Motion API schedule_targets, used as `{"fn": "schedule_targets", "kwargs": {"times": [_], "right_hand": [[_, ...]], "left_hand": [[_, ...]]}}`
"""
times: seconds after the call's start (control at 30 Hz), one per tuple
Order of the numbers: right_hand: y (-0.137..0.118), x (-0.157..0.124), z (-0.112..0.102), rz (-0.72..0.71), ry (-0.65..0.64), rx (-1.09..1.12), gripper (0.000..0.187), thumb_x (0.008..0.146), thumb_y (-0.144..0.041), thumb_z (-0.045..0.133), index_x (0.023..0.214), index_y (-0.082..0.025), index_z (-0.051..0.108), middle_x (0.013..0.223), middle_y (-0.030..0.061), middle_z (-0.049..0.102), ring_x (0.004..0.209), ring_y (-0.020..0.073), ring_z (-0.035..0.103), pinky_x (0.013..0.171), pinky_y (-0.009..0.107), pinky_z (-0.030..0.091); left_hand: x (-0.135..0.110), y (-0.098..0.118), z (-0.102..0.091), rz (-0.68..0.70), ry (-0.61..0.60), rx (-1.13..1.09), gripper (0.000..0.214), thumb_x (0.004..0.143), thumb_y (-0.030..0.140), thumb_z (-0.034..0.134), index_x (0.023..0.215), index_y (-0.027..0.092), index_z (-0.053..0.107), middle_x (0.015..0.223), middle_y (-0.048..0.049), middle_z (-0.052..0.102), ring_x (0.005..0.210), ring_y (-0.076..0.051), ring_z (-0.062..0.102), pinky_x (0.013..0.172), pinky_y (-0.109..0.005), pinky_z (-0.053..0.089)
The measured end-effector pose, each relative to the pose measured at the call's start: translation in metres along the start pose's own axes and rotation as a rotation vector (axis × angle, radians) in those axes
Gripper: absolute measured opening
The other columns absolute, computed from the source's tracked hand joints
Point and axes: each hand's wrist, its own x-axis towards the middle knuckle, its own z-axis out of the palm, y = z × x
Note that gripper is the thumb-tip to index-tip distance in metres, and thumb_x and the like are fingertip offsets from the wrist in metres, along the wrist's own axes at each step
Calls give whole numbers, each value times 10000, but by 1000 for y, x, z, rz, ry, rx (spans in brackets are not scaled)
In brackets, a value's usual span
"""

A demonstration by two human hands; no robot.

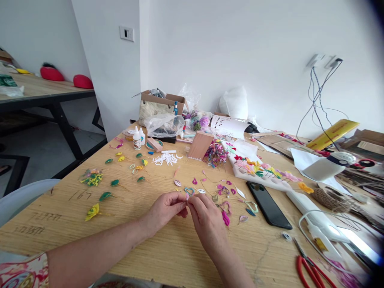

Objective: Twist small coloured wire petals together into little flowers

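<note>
Pink piece [187, 196] between hands [168, 209] [208, 220] (fingertips together)

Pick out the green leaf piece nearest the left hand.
The green leaf piece just below the yellow loop; the others lie farther from the left hand.

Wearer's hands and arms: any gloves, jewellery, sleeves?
Left hand and right hand: no gloves, rings or watch visible. Left sleeve: pale with a pink-red swirly print, leaving the forearm bare. No right sleeve in view.
</note>
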Motion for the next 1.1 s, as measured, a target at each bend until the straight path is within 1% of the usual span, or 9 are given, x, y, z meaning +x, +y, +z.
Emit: {"fn": "schedule_targets", "kwargs": {"times": [0.2, 0.33, 0.43, 0.53, 0.63, 0.77, 0.83, 0.97, 1.1], "right_hand": [[0, -1, 0, -2, -26, -35, 205, 879, -188, 376, 765, -166, 545, 742, 49, 538, 720, 171, 493, 635, 265, 393], [0, -1, 1, -9, 4, -34, 207, 882, -188, 361, 804, -162, 551, 731, 50, 542, 708, 170, 494, 619, 263, 395], [-1, -1, 1, -5, 19, -18, 209, 881, -184, 359, 813, -169, 556, 734, 50, 548, 706, 166, 497, 610, 256, 394], [-2, 0, 0, 4, 8, -4, 221, 876, -179, 369, 759, -177, 556, 734, 45, 548, 696, 159, 495, 611, 251, 390], [-3, 1, 0, 14, -4, 6, 223, 873, -169, 374, 738, -174, 552, 737, 42, 543, 692, 155, 489, 609, 249, 383], [-3, 0, 0, 10, -8, 11, 220, 869, -159, 380, 725, -175, 545, 735, 37, 539, 690, 152, 485, 597, 240, 376], [-3, 0, 0, 6, -9, 3, 212, 865, -155, 386, 723, -175, 542, 725, 34, 535, 683, 152, 482, 592, 240, 374], [-2, 1, 1, -5, -12, 5, 205, 861, -152, 388, 731, -172, 545, 720, 34, 532, 678, 152, 479, 593, 240, 379], [-2, 0, 0, 6, -43, -10, 202, 867, -155, 392, 737, -168, 547, 738, 38, 533, 698, 154, 487, 606, 245, 385]], "left_hand": [[3, -3, -2, 46, 18, 107, 183, 704, 301, 602, 731, 123, 633, 615, 6, 531, 578, -113, 468, 580, -249, 392], [4, -4, -4, 72, 1, 126, 170, 720, 281, 590, 742, 122, 647, 655, -8, 555, 627, -123, 478, 616, -252, 395], [4, -6, -4, 102, -29, 96, 169, 738, 277, 582, 757, 123, 648, 678, -17, 569, 684, -137, 502, 673, -265, 404], [4, -8, -4, 97, -54, 25, 185, 748, 292, 576, 811, 129, 636, 738, -29, 589, 730, -147, 525, 717, -288, 414], [4, -11, -3, 95, -57, -15, 179, 744, 293, 583, 808, 129, 617, 746, -29, 591, 723, -144, 533, 711, -287, 419], [5, -15, -3, 105, -51, -28, 109, 695, 219, 625, 739, 129, 581, 690, -1, 561, 671, -122, 515, 661, -257, 410], [7, -18, -3, 106, -52, -23, 98, 670, 164, 628, 740, 134, 567, 699, 6, 560, 678, -120, 513, 667, -255, 404], [9, -19, -4, 135, -27, 52, 74, 672, 98, 573, 735, 135, 561, 707, 7, 559, 699, -124, 512, 686, -256, 397], [7, -15, -3, 142, -24, 114, 123, 687, 63, 516, 769, 140, 566, 712, 6, 570, 703, -126, 520, 679, -249, 404]]}}
